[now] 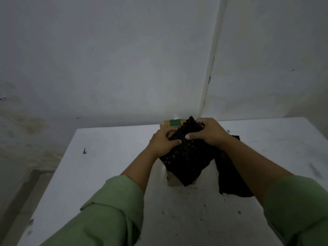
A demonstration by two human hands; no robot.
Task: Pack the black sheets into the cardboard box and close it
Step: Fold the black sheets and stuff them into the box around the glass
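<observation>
A brown cardboard box (171, 125) with a green label stands near the far edge of the white table (110, 171), mostly hidden. A black bumpy sheet (188, 160) lies draped over the box's top and hangs down its near side. My left hand (162, 142) grips the sheet's left edge, fingers curled on it. The sheet's upper right part is held by my right hand (206, 131), thumb and fingers curled round it. A second black sheet (230, 176) lies flat on the table right of the box, under my right forearm.
White walls meet in a corner just behind the table. The table's left edge drops to the floor at the lower left. Small dark specks and a black mark (84, 151) dot the tabletop.
</observation>
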